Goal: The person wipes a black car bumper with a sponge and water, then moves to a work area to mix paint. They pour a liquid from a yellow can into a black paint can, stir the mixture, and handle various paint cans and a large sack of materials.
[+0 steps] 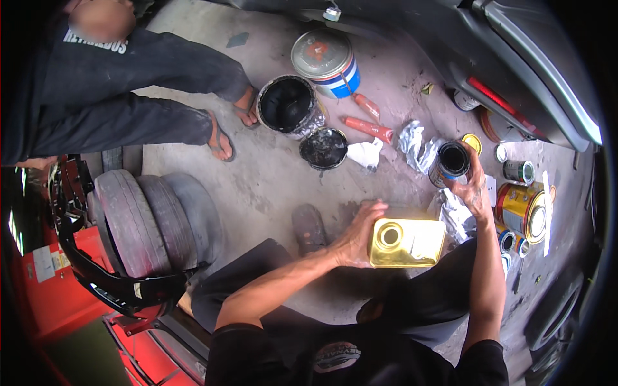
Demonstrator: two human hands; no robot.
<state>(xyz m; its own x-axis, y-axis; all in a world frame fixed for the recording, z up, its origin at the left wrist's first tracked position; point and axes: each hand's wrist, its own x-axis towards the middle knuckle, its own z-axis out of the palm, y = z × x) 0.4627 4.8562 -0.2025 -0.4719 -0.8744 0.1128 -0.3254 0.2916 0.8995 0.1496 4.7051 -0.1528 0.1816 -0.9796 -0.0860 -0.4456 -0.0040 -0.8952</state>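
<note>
My left hand (356, 235) grips a gold rectangular metal can (415, 239) with an open round spout, held low in front of me. Off to the right, my right hand (472, 186) is closed round a small can (454, 161) with a dark inside. Crumpled silvery-white material (415, 145) lies beside that can, with more (456, 215) under my right arm. A small yellow lid (475, 143) shows behind the hand. Farther forward are a large black-coated bucket (286, 103), a black-smeared lid or shallow container (322, 147) and red tube-like items (360, 125).
A seated person (77, 83) in dark clothes has sandalled feet near the buckets. Stacked tyres (135, 225) and black-and-red parts (51, 276) fill the left. A lidded blue-and-white pail (344, 83) stands ahead. Several cans (515, 206), a grey car panel (534, 96) and a tyre (555, 315) line the right.
</note>
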